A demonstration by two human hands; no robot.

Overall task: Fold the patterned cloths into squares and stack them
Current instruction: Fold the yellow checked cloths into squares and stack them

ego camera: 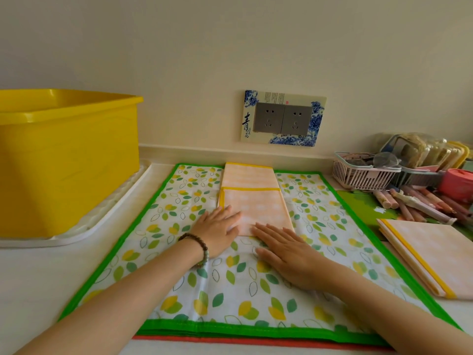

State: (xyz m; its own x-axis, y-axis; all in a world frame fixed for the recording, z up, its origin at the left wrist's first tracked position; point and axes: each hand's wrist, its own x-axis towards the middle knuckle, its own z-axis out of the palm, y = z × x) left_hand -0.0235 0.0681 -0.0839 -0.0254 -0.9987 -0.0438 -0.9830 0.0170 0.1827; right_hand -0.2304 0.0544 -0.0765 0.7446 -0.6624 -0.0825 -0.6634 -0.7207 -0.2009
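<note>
A peach cloth with yellow trim [256, 201] lies folded into a narrow strip, its near end doubled back on itself. It rests on a spread leaf-print cloth with green border [320, 226]. My left hand [217, 233] lies flat on the strip's near left corner, fingers apart. My right hand [289, 254] lies flat just in front of the strip, fingertips at its near edge. A folded peach square with yellow trim [430, 254] sits at the right. A red edge [204, 338] of another cloth shows under the green one.
A yellow plastic tub [66, 160] stands on a white tray [102, 219] at the left. At the back right are a white basket [363, 175], containers, a red pot [458, 183] and several crayons [414, 203]. A wall socket [282, 119] is behind.
</note>
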